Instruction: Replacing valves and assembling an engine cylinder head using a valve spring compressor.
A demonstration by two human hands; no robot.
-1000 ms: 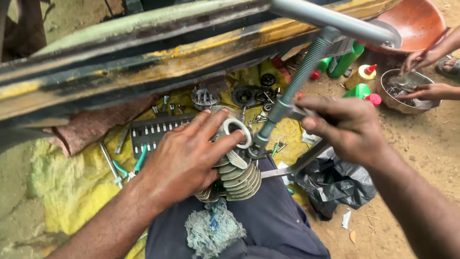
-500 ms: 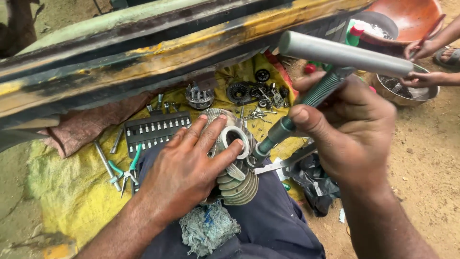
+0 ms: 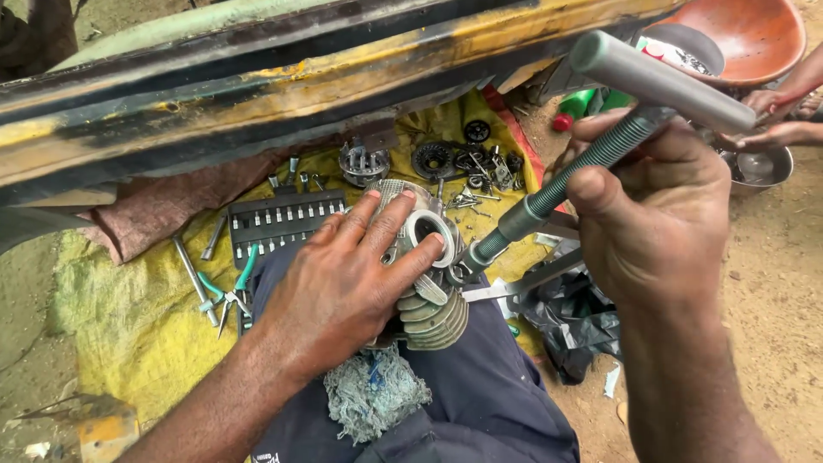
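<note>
Yellow sack, black socket tray

Dirt ground carries a yellow sack cloth. On cloth: black socket set centre, green-handled pliers left, gears far. Black plastic bag right, metal bowl far right.
</note>
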